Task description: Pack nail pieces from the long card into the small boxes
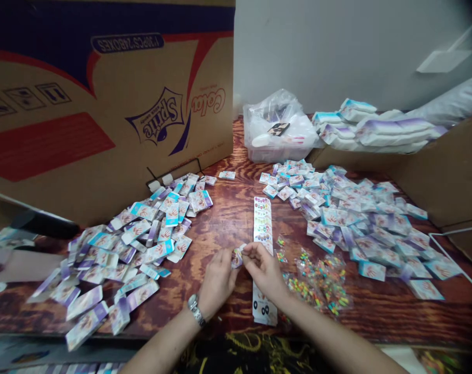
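While both hands meet above the bench [228,213], the left hand [219,278] and right hand [265,270] each have a narrow grip on a small printed box [237,258], located just left of the sticker strip [263,221].

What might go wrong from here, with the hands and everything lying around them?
The right forearm runs close by the candy packets and might brush them aside. The sticker strips lie beneath the right hand, so a low movement may skew them. One box sits at the table's front edge and could fall.
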Tool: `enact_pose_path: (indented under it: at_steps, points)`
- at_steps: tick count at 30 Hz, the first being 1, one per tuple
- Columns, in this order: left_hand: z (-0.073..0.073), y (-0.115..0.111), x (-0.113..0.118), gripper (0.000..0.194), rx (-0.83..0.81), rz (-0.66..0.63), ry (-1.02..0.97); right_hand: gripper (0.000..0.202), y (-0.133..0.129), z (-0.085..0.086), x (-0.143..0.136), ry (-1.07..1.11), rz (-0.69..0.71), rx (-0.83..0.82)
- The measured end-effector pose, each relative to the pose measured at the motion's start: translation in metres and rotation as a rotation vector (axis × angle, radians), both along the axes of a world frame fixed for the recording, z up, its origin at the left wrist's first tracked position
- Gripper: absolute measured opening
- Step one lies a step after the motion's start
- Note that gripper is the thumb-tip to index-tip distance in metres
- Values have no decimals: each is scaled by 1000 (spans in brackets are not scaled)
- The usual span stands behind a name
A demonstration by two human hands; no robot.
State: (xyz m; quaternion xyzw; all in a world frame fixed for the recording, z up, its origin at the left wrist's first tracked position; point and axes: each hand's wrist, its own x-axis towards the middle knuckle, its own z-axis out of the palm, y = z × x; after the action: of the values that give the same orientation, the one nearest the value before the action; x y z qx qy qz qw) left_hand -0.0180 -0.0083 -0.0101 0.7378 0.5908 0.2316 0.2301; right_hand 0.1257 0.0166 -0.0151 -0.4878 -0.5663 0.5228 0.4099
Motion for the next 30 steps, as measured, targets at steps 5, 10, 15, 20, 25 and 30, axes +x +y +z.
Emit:
enact_pose_path:
  at_steps: [5, 10, 15, 20, 25, 30]
  points:
    - [-2, 0, -1, 45, 23, 9, -47, 14, -2, 18, 13, -265, 139, 176]
    - [2, 0, -2, 51, 30, -38, -131, 18, 6, 25, 27, -322, 279, 293]
    - [6, -1, 1, 37, 99, -54, -156, 17, 8, 25, 22, -299, 191, 352]
    - [3, -3, 0, 40, 213, -99, -68, 23, 3, 14, 10, -58, 79, 66]
    - [0, -5, 1, 43, 317, -82, 59, 17, -2, 23, 11, -115, 88, 153]
    - [0, -7, 5, 54, 369, -43, 90, 17, 0, 22, 7, 52, 15, -42]
